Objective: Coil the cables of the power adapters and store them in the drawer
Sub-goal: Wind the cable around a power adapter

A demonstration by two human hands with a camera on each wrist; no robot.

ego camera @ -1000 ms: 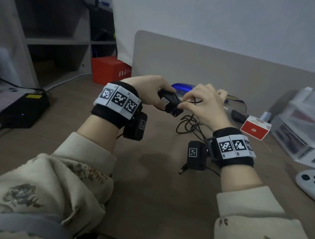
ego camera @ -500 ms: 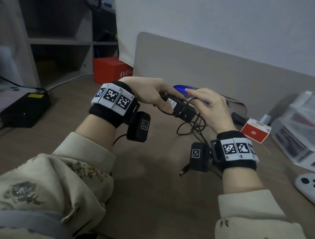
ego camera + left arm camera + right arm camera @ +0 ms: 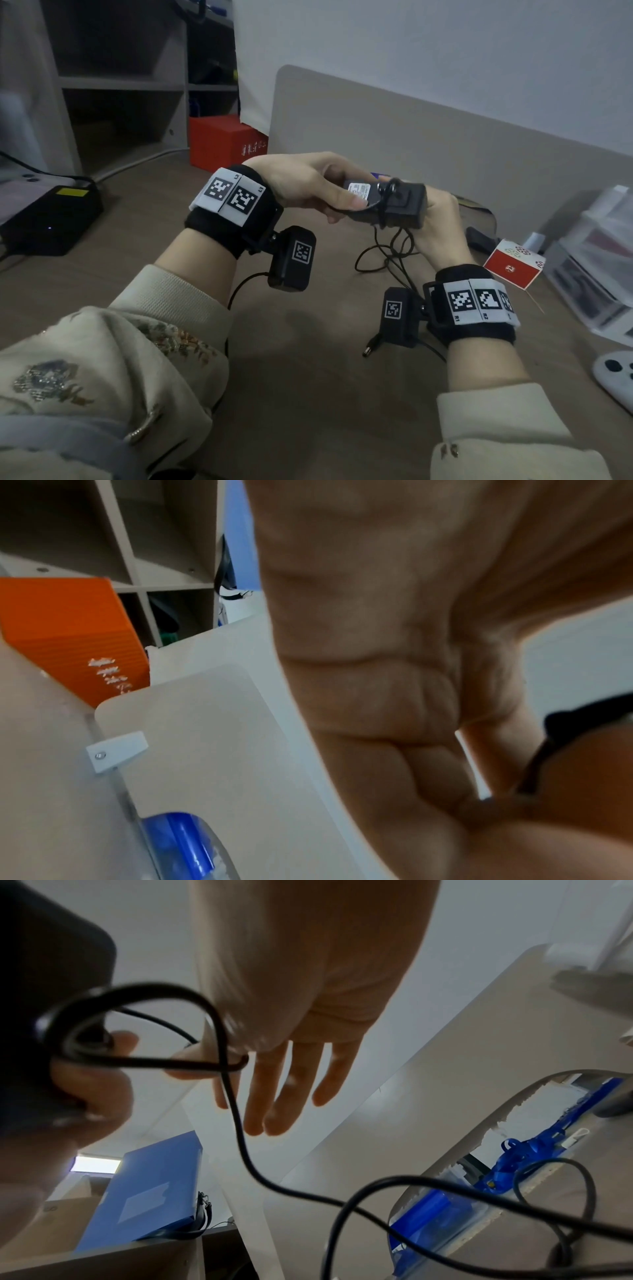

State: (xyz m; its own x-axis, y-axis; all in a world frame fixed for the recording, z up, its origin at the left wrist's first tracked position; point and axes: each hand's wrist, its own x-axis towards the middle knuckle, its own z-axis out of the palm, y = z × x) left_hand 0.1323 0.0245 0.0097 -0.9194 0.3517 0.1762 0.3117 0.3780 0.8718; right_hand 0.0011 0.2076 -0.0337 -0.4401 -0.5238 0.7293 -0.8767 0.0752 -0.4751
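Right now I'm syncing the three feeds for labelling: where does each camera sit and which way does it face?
Head: worn on the head, looking forward and down at the left hand and right hand holding the adapter over the desk; forearms and sleeves show.
Left wrist: under the left wrist, looking along the palm; blurred.
Right wrist: under the right wrist, looking up along the fingers at the cable.
Shared: all three show the blue item at the desk's back edge.
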